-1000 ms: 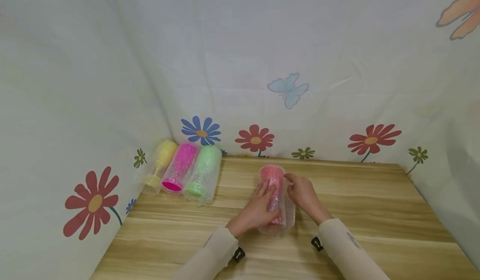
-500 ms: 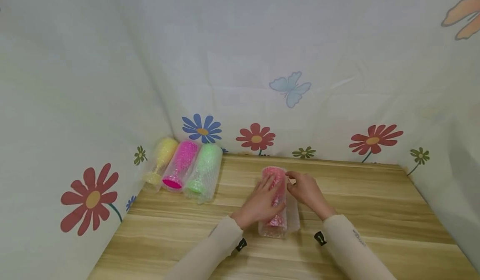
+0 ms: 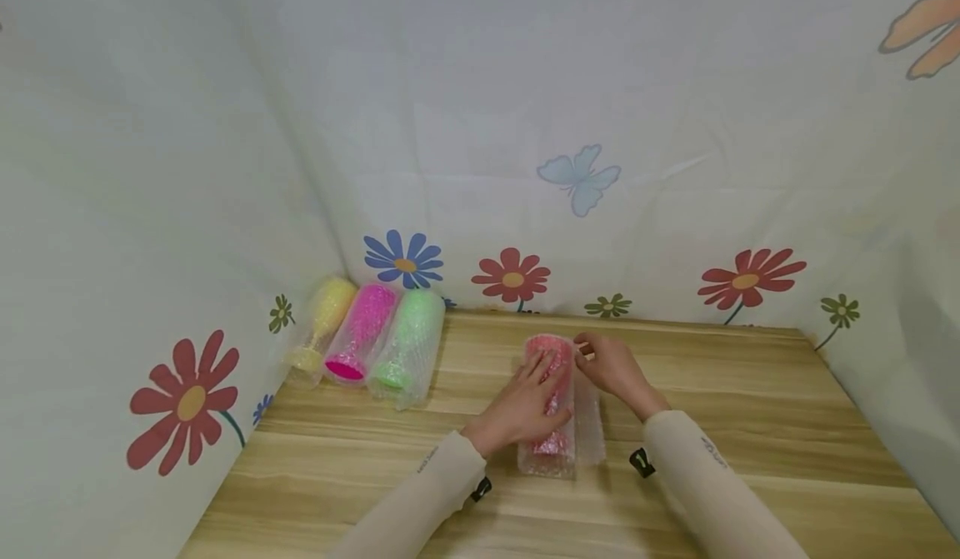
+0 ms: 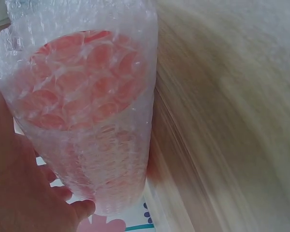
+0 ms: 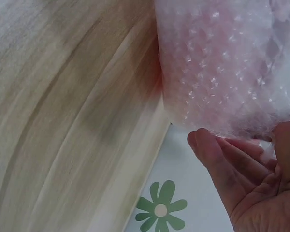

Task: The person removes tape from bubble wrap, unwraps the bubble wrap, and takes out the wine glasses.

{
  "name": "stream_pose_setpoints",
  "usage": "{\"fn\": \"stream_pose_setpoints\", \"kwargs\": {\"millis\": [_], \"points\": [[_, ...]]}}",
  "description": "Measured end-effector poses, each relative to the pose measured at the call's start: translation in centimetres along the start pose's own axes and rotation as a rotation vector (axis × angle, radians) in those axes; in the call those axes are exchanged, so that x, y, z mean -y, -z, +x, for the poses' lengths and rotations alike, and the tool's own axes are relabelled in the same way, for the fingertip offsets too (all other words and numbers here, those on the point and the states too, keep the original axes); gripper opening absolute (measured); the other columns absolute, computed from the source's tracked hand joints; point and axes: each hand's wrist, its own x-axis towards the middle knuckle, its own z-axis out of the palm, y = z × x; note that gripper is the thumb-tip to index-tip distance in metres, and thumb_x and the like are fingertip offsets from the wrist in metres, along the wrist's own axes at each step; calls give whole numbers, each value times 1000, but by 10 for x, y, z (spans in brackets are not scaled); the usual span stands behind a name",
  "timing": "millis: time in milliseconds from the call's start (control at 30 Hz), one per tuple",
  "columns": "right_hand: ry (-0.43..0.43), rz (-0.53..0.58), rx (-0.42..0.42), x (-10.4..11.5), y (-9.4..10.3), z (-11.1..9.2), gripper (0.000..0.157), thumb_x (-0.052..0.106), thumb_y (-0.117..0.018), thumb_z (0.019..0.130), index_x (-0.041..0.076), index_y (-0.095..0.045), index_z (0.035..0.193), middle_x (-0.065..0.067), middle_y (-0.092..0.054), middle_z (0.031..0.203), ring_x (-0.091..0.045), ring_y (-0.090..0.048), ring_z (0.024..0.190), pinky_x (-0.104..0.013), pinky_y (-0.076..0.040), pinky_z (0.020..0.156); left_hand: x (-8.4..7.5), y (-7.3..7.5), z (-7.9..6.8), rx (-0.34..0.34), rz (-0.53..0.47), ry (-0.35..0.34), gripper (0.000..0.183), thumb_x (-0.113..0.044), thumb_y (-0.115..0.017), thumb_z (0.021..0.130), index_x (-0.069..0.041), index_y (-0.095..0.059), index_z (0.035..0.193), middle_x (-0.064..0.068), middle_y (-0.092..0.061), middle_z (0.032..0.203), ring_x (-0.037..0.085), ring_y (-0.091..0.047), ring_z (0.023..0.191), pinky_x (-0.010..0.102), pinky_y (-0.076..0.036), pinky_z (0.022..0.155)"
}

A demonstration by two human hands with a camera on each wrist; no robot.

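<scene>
A pink, goblet-like item in bubble wrap [image 3: 551,442] lies lengthwise on the wooden table, its round pink end [image 4: 82,79] showing through the wrap in the left wrist view. Across its top rests my left hand [image 3: 517,405], fingers extended and spread over the bundle. My right hand [image 3: 611,369] is at the far right corner of the bundle, thumb and forefinger pinching the edge of the bubble wrap [image 5: 222,72]. A loose flap of wrap [image 3: 591,430] sticks out along the right side of the bundle.
Yellow [image 3: 322,321], magenta [image 3: 362,330] and green [image 3: 411,346] wrapped goblets lie side by side at the table's back left corner. White cloth walls [image 3: 480,126] with printed flowers and butterflies enclose the wooden table [image 3: 720,426] at the back and sides.
My left hand has slid farther up and over the bundle, its fingers flatter. My right hand has shifted slightly right, and the flap of wrap spreads wider on that side.
</scene>
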Motion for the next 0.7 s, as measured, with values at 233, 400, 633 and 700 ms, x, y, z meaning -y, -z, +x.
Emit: {"fn": "stream_pose_setpoints", "kwargs": {"millis": [233,400,633,700], "points": [[-7,-22,-5,1,4,0,26,7,-64,90,-4,-67,113,-21,-73,103,-32,-71,95,-42,-59,74,-2,4,-4,12,-16,10,76,-54,-48,97,-19,-19,158,2,-3,168,25,0,155,43,-16,125],[25,-35,-11,9,9,-2,24,9,-65,88,-4,-69,109,-19,-74,98,-30,-71,90,-41,-59,72,-10,9,-3,-12,39,-21,78,-54,-46,98,-17,-16,159,2,-6,167,23,-4,155,42,-17,125],[18,-62,-25,18,9,-3,24,11,-64,87,-4,-70,106,-18,-75,96,-31,-71,88,-44,-58,75,-15,4,1,2,119,-32,77,-59,-36,99,-14,-13,158,2,-6,167,22,-4,155,41,-14,125],[10,-69,-24,18,9,-2,24,11,-64,88,-3,-70,106,-17,-75,96,-31,-71,88,-44,-58,76,-13,0,1,4,136,-31,77,-60,-34,99,-14,-15,158,1,-6,167,22,-3,155,41,-13,126]]}}
